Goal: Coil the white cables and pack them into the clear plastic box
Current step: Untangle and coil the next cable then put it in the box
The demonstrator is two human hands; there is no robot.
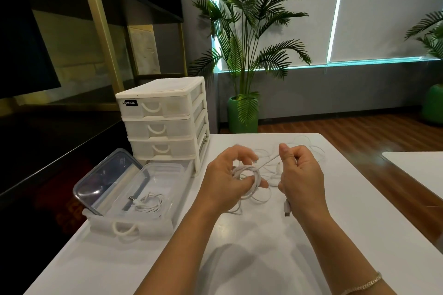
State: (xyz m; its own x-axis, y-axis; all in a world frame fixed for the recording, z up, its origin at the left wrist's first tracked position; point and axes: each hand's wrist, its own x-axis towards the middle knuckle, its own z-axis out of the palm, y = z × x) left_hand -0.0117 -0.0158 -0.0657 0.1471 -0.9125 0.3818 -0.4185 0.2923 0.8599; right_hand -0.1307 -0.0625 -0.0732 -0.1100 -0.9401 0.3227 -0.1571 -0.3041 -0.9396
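white rectangular table (311, 258): near half bare, wide open surface ahead of both forearms; right edge runs diagonally, a gap of wood floor beyond it.

white plastic four-tier drawer tower (165, 122) stands at the far left corner, its lowest drawer (134, 224) pulled out along the left edge. in that drawer sits a clear plastic box (165, 175), its clear lid (107, 179) tilted up against its left side. one coiled white cable (149, 202) already lies inside the box.

loose white cables (309, 151) sprawl near the far edge, behind the hands, touching the surface.

left hand (225, 182): fingers curled round a partly wound white cable coil (249, 179), thumb over the top, raised just above the table centre.

right hand (299, 175): thumb and forefinger pinch the taut free strand (268, 160) running to the coil; other fingers curled in. a white usb plug (287, 208) hangs below this hand, just beside the wrist. thin gold bracelet (364, 285) on the right forearm.
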